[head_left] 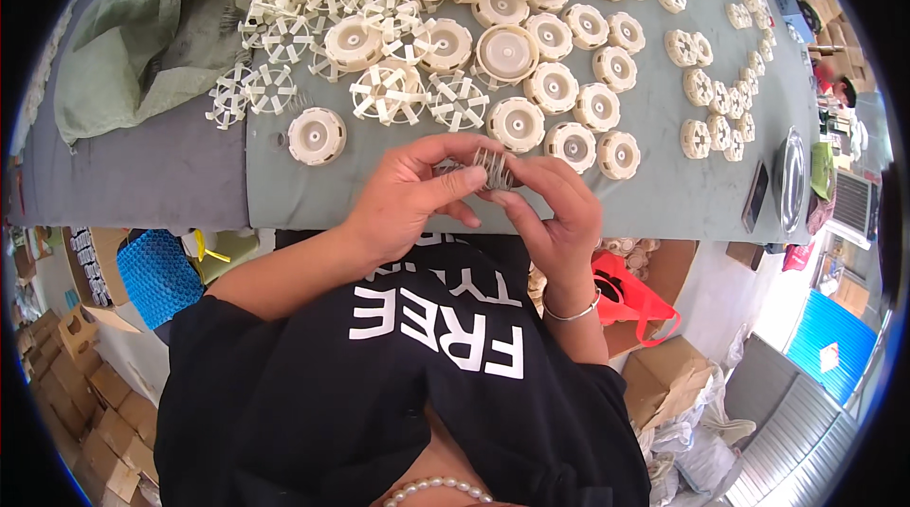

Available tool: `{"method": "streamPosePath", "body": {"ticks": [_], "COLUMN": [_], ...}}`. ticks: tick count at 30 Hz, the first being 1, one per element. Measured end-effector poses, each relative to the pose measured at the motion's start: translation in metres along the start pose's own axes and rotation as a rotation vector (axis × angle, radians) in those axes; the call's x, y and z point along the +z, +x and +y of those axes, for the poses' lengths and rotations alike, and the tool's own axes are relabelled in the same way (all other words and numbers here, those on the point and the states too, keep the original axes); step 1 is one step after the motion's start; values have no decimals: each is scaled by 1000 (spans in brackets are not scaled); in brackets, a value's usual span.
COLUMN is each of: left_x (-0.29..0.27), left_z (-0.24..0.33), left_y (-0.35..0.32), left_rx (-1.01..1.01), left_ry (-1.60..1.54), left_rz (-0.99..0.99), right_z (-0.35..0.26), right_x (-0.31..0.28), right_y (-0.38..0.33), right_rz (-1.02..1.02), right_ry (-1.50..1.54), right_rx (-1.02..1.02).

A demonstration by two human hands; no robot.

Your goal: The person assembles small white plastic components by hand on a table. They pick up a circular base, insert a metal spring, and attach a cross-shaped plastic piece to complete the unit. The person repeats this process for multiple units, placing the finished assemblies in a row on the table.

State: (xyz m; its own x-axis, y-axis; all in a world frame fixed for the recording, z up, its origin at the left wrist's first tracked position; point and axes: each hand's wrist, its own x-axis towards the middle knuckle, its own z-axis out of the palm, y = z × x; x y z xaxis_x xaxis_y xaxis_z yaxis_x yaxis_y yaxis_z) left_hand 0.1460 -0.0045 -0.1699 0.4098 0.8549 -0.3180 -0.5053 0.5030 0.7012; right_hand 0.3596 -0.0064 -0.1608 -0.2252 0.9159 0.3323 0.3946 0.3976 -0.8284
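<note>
Clearly gripping thin grey metal coil springs (pixel 497 169) between the fingertips — pinched on one side by the left hand (pixel 403 192), on the other by the right hand (pixel 561 213), both closed in on the wire. Held over the near edge of the green-covered table (pixel 654 211). Hard to tell how many springs, with fingers hiding part of the coils. Faced, just beyond, by cream round plastic discs with notched rims (pixel 517 123). Backed farther left by heaped cream spoked plastic rings (pixel 459 102) and a crumpled pale green woven sack (pixel 123 76). Bordered well to the right by clustered cream scalloped pieces (pixel 697 87) — also by a dark flat rectangular object (pixel 755 196). Dressed in a black T-shirt (pixel 313 403), with a thin silver bangle (pixel 574 312) on the right wrist.
</note>
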Motion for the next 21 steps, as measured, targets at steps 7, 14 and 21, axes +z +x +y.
{"method": "streamPosePath", "body": {"ticks": [7,14,21], "left_x": [-21,-6,-49], "left_z": [-6,2,-13], "left_y": [16,12,26], "left_rx": [-185,-46,-345], "left_ry": [-279,34,-261], "left_rz": [-77,-40,-296], "right_z": [0,4,-5], "right_x": [19,27,9], "right_y": [-10,-20,-8], "right_rz": [111,145,-37], "right_ry": [-57,208,115], "right_rx": [-205,175,-314]}}
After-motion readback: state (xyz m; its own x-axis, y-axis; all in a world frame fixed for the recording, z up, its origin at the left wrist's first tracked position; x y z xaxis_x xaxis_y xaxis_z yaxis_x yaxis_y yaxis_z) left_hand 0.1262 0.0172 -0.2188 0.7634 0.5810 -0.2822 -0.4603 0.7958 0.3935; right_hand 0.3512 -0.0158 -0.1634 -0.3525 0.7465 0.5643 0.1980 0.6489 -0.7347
